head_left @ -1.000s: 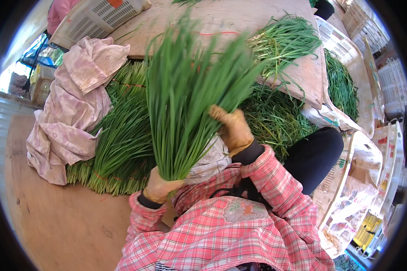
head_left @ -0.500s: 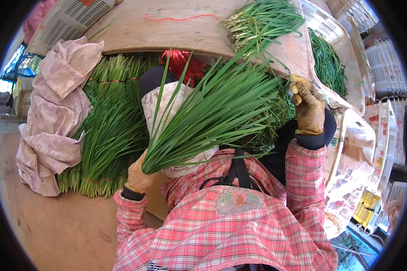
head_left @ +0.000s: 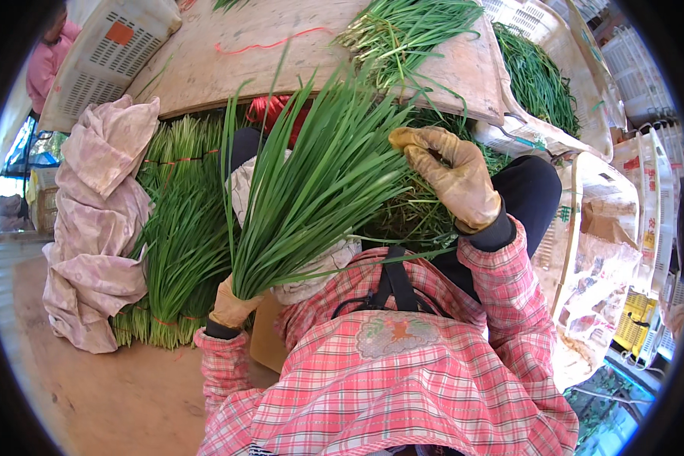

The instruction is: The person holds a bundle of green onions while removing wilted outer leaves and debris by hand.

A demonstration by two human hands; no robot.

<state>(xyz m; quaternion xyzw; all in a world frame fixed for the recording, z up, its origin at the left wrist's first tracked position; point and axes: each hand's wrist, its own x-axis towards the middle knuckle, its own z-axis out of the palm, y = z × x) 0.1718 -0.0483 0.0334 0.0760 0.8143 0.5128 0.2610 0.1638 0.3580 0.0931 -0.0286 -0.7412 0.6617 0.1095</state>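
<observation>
My gloved left hand [head_left: 233, 304] is closed round the base of a bunch of green garlic chives [head_left: 319, 175]. The long leaves fan up and to the right across my lap. At the right edge of that fan is my gloved right hand [head_left: 452, 171], its fingers curled toward the thumb beside the leaf tips. Whether a leaf is caught between those fingertips cannot be made out. Tied bundles of chives [head_left: 178, 235] with red bands lie stacked to the left, partly under a pale pinkish cloth [head_left: 102, 205].
A wooden board [head_left: 281, 53] ahead carries loose chives [head_left: 410, 34] and a red string [head_left: 273, 40]. Red ties [head_left: 270, 110] show under its edge. Loose leaves [head_left: 410, 205] lie beyond my lap. White crates [head_left: 118, 49] stand at both sides; another person [head_left: 49, 61] is at far left.
My right hand has moved left and inward, from the board's right corner to the chive tips. The bunch in my left hand now stands more upright. The view has shifted slightly.
</observation>
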